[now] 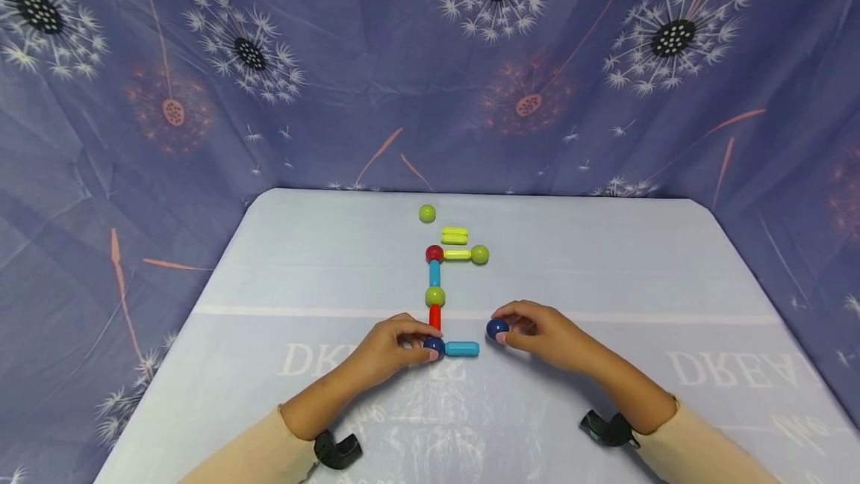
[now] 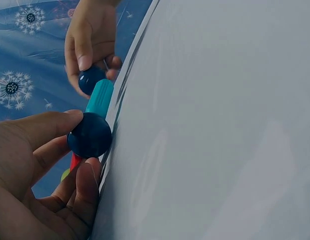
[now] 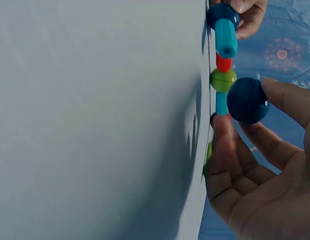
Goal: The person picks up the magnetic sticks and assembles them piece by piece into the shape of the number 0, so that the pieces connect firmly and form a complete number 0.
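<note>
My left hand (image 1: 393, 346) pinches a dark blue ball (image 2: 89, 135) at the near corner of a chain of balls and rods. A light blue rod (image 1: 462, 349) sticks out rightward from that ball, its right end free. Between thumb and fingers my right hand (image 1: 540, 331) holds another dark blue ball (image 3: 248, 100), a short gap from the rod's free end. Away from the left ball run a red rod (image 1: 435, 317), a green ball (image 1: 434, 296), a second light blue rod (image 1: 434, 273) and a red ball (image 1: 434, 253). A yellow rod (image 1: 457, 254) joins that to a green ball (image 1: 480, 254).
Two loose yellow rods (image 1: 455, 236) lie side by side just beyond the chain. A single green ball (image 1: 427, 213) sits near the far edge of the pale table (image 1: 571, 245). Behind the table hangs a blue cloth (image 1: 376, 81) with dandelion prints.
</note>
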Tool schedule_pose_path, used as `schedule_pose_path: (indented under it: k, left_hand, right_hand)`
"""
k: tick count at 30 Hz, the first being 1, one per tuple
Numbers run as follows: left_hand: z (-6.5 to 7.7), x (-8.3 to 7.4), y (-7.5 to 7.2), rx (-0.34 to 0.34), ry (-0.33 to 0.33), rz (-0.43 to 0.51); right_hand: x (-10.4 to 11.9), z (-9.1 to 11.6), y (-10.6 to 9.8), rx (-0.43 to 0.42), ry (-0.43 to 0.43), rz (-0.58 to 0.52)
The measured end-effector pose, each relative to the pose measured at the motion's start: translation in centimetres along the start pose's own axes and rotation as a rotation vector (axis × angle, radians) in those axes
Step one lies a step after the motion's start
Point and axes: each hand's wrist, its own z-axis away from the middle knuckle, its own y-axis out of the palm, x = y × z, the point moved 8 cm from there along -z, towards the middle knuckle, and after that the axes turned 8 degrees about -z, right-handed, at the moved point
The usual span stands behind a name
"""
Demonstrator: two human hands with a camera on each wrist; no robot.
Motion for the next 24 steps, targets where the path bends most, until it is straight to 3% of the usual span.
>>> schedule_pose_path:
  k: [11, 24]
  left_hand:
    - [-0.1, 0.0, 0.0, 0.001, -0.010, -0.006]
    - [0.0, -0.1, 0.1, 0.003, -0.014, 0.001]
  right_hand:
    - [-0.3, 0.4, 1.9, 0.041, -0.004, -0.006]
    - [-1.0, 0.5, 2.3, 0.058, -0.008, -0.101]
